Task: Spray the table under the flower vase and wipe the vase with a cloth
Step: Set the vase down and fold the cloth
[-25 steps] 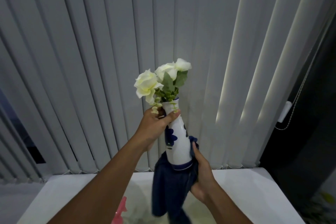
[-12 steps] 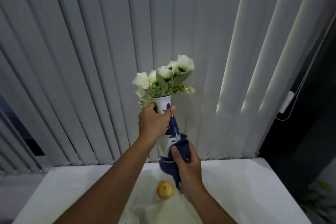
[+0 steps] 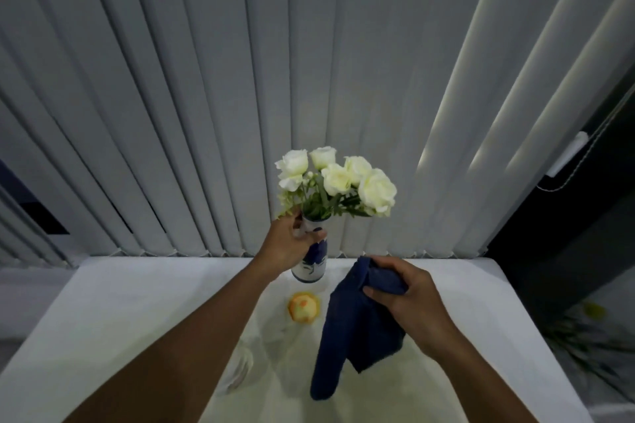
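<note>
A white vase with blue flower patterns (image 3: 313,266) stands upright at the back of the white table (image 3: 137,302), holding white roses (image 3: 338,178). My left hand (image 3: 292,244) grips the vase's neck just below the rim. To the right, apart from the vase, my right hand (image 3: 403,292) holds a dark blue cloth (image 3: 354,330) that hangs down over the table.
A small yellow-orange object (image 3: 304,310) lies on the table in front of the vase. A clear glass item (image 3: 240,371) shows near my left forearm. Grey vertical blinds (image 3: 240,96) hang right behind the table. A dark gap and a plant (image 3: 591,336) are at the right.
The vase has come down from the air and now stands on the table. My right hand has pulled the cloth off the vase and moved it to the right.
</note>
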Tool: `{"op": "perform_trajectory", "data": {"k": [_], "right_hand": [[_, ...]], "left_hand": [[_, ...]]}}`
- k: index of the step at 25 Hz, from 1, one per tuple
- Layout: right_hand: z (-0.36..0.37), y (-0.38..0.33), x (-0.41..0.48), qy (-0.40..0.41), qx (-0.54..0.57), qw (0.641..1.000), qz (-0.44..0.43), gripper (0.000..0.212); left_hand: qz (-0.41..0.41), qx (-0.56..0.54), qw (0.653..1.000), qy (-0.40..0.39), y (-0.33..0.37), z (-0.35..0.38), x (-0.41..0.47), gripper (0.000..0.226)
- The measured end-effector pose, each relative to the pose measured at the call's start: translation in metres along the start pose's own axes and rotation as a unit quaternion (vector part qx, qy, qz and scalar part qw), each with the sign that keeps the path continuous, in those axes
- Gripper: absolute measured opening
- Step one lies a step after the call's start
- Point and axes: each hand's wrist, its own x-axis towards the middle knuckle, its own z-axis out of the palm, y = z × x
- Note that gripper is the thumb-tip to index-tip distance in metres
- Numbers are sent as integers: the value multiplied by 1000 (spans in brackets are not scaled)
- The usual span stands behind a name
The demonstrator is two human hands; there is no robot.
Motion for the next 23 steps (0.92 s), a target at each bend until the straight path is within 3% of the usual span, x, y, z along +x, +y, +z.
{"op": "perform_trajectory", "data": {"k": [10, 18, 23], "right_hand": [[-17, 40, -21, -69, -32, 996, 41, 44], [-7, 47, -17, -77, -27, 994, 75, 44], [-1, 42, -13, -92, -30, 992, 82, 44]], "left_hand": [[-66, 36, 996, -50, -113, 28, 8, 51], [-63, 53, 995, -55, -138, 29, 3, 52], [-146, 74, 984, -72, -126, 36, -16, 59]]}}
